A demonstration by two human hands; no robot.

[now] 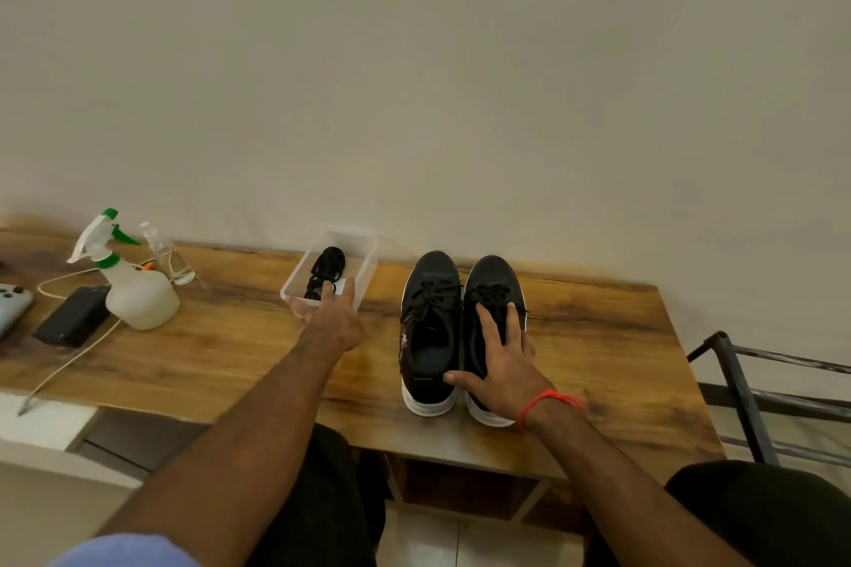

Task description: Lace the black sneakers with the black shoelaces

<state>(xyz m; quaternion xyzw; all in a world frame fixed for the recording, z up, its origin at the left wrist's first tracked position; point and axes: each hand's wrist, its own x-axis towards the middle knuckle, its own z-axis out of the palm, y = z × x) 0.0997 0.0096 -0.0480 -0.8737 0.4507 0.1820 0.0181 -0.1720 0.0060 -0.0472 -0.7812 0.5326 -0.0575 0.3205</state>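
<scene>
Far left on the wooden desk (221, 336) stands a spray bottle (133, 285), idle; next, a clear plastic tray (364, 262) holds the bundled black shoelaces (328, 268); the left hand (332, 321) reaches in, fingertips just touching the bundle, not yet pinching; soft, light cord, best taken at a stiff tip. The black sneakers (430, 331) sit paired, toes toward the wall, long axes front-to-back; the right hand (502, 359) rests spread-fingered on the right shoe.
</scene>
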